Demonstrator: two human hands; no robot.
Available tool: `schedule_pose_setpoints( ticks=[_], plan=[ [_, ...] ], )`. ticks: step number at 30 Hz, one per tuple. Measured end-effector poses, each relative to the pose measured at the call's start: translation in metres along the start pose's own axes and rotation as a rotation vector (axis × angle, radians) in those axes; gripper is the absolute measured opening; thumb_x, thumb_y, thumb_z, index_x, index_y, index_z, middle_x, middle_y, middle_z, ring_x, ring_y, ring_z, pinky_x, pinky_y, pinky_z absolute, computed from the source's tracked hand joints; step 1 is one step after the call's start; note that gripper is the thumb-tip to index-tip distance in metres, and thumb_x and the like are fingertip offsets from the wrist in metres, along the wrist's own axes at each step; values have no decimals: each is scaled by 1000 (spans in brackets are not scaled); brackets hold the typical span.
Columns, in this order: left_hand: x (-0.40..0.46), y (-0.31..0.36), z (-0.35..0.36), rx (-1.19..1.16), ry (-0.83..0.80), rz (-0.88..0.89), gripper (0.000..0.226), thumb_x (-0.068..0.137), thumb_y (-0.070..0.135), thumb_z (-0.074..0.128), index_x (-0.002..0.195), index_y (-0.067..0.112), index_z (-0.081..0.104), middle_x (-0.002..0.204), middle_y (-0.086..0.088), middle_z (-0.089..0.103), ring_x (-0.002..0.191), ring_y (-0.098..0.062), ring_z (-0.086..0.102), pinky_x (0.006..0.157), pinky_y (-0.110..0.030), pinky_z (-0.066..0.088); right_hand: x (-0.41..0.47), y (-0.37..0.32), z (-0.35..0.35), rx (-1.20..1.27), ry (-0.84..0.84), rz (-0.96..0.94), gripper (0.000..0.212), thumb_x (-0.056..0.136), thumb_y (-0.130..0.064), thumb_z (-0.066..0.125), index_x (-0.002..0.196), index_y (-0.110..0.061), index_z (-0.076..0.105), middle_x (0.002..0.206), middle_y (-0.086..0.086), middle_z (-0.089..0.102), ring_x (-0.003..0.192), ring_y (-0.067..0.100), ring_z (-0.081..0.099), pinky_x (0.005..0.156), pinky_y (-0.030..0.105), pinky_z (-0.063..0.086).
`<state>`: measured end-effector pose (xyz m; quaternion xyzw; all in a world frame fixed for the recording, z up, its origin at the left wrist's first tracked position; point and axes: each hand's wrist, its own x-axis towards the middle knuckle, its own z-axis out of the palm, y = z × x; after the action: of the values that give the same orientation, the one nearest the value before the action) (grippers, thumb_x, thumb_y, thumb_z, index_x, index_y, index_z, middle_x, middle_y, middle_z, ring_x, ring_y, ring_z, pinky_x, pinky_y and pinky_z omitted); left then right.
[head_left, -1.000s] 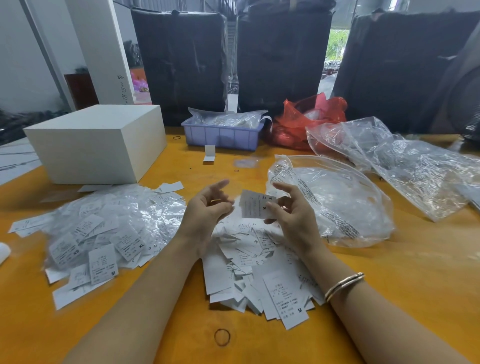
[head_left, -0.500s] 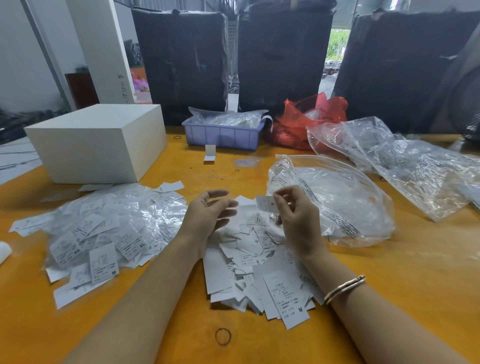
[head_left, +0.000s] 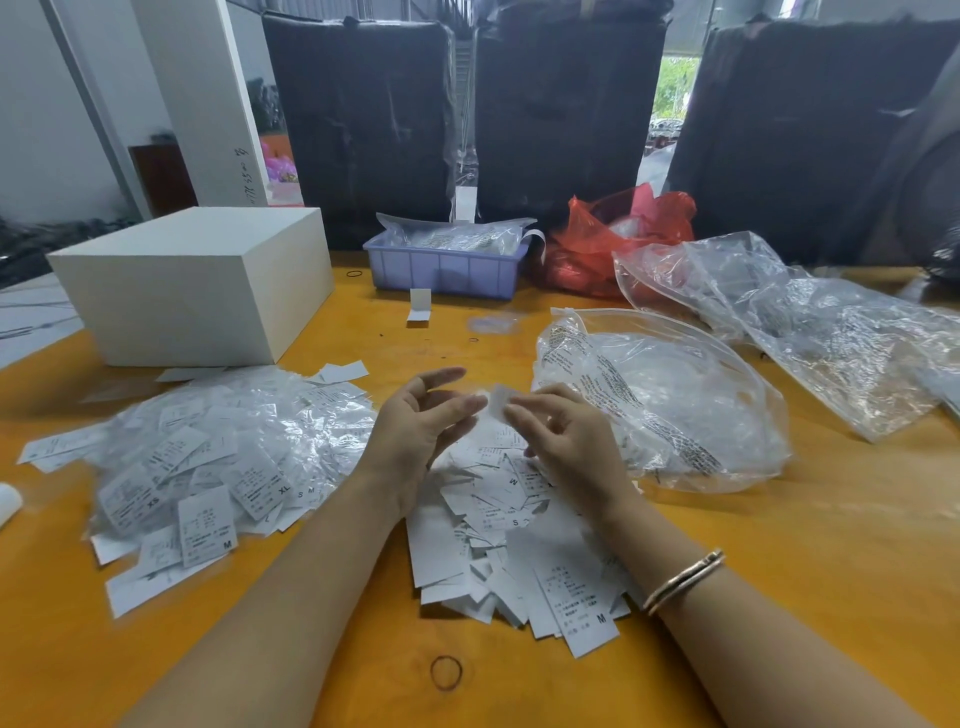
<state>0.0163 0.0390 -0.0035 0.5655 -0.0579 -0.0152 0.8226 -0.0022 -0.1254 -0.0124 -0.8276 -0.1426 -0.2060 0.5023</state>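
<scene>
So you swung the size label (head_left: 500, 404), pinched in your right hand (head_left: 566, 441), over to your loose-fingered left hand (head_left: 415, 431), handoff looked next

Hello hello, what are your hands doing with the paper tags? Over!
Right hand pinches one white tag. Left hand open, fingertips beside it. Tag pile underneath, nothing in the way.

Bare from left hand (head_left: 415, 431) and right hand (head_left: 571, 441) back to the lower edge of view. On the right wrist (head_left: 641, 535), a thin rose-gold bangle (head_left: 683, 582) of two close bands.
</scene>
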Motion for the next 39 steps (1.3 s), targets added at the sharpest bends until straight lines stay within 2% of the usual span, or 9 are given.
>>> schedule_pose_setpoints(
  ticks=[4, 7, 11, 16, 20, 25, 30, 34, 39],
  plan=[
    [-2, -4, 3, 136, -51, 30, 31, 72, 20, 73, 102, 22, 65, 80, 3, 65, 80, -9, 64, 67, -15, 50, -1, -4, 2, 45, -55, -39, 14, 85, -15, 66, 87, -3, 72, 79, 2, 61, 60, 14, 57, 60, 32, 50],
    [-4, -3, 4, 189, -112, -4, 33, 69, 30, 73, 101, 23, 67, 82, 6, 69, 77, -4, 64, 60, -14, 48, 1, -4, 0, 61, -22, -42, 17, 86, -12, 64, 73, -2, 68, 70, -1, 56, 50, 3, 49, 54, 19, 43],
    [-6, -4, 5, 217, -172, -95, 31, 64, 34, 77, 91, 20, 73, 88, -1, 70, 79, -11, 61, 62, -22, 42, 0, -4, 0, 33, -11, -47, 25, 85, -12, 65, 68, 5, 66, 69, 10, 58, 49, 2, 46, 53, 25, 41],
    [-4, -4, 4, 168, -212, -113, 20, 62, 34, 77, 78, 22, 74, 85, -3, 71, 83, -14, 64, 63, -21, 46, -1, -2, 0, 53, 23, -81, 29, 84, -15, 66, 65, 7, 65, 69, 19, 58, 54, 20, 49, 56, 40, 44],
    [-3, -4, 3, 45, -225, -121, 25, 66, 19, 74, 89, 13, 65, 77, -2, 70, 72, -11, 66, 58, -19, 51, -1, -1, 1, 35, 24, -122, 30, 83, -20, 67, 62, 2, 64, 67, 13, 57, 58, 27, 53, 57, 43, 47],
    [-2, -1, 5, -23, -119, -58, 32, 62, 12, 73, 91, 10, 60, 72, -1, 68, 66, -10, 64, 62, -17, 53, 3, 2, -7, 39, 53, -138, 5, 86, -10, 63, 85, -9, 68, 82, 4, 58, 71, 19, 59, 64, 34, 53],
    [1, 1, 0, -71, -28, 11, 36, 59, 14, 76, 92, 12, 60, 70, 2, 68, 63, -8, 62, 62, -17, 53, 5, 5, -20, 390, 207, 91, 34, 87, 7, 55, 101, -23, 62, 97, 8, 62, 67, 8, 64, 65, 20, 53],
    [2, 1, -2, 35, 11, 81, 32, 63, 17, 76, 91, 15, 61, 68, 6, 67, 64, -5, 63, 62, -16, 51, 5, 4, -22, 598, 207, 167, 34, 89, 5, 53, 105, -23, 65, 99, 10, 65, 65, 13, 64, 64, 19, 52],
    [2, -3, -1, 167, 13, 161, 18, 78, 9, 71, 92, 14, 61, 66, 11, 67, 66, -3, 63, 65, -16, 51, 3, -1, -13, 567, 162, 153, 31, 87, 9, 51, 95, -15, 68, 81, -5, 69, 62, 18, 68, 58, 19, 51]
  ],
)
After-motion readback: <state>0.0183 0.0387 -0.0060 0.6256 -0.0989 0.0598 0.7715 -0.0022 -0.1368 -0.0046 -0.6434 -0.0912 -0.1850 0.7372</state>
